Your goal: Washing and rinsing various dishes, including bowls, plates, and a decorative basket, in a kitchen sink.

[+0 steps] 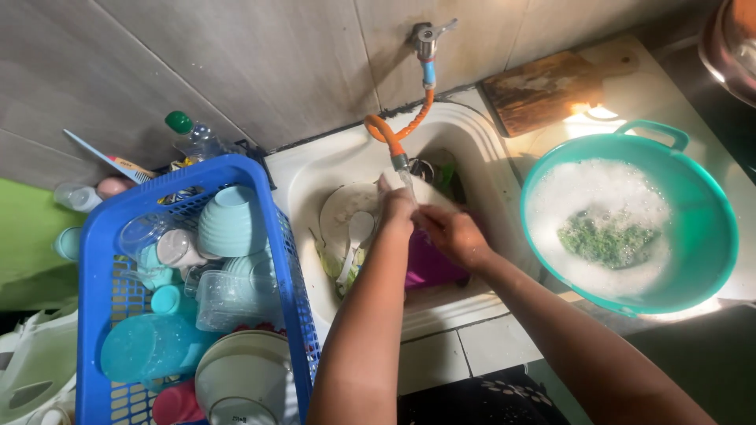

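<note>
The person is leaning over a white sink (480, 149) with both hands meeting under the end of an orange hose (391, 134) that is hanging from a wall tap (426, 35). The left hand (396, 206) is sitting just below the hose nozzle, and the right hand (453, 234) is pressing in beside it, the two touching. Whether either hand is clasping something small cannot be told, since the fingers are overlapping and hiding one another.

Below the hands, a white plate (340, 214) with a white spoon (356, 236) lying across it is resting in the sink, with green scraps beside it. A purple object (431, 267) is lying under the right wrist, mostly hidden by the forearm.

To the left, a blue plastic basket (94, 260) is standing against the sink edge, crowding it with pale blue bowls (227, 227), clear cups and a white bowl (240, 374). A green-capped bottle (193, 135) is standing behind it by the wall.

To the right, a teal basin (709, 236) of foamy water with a green scouring pad (606, 242) floating in it is sitting on the counter, well apart from the hands. A wooden cutting board (543, 88) is lying behind it.
</note>
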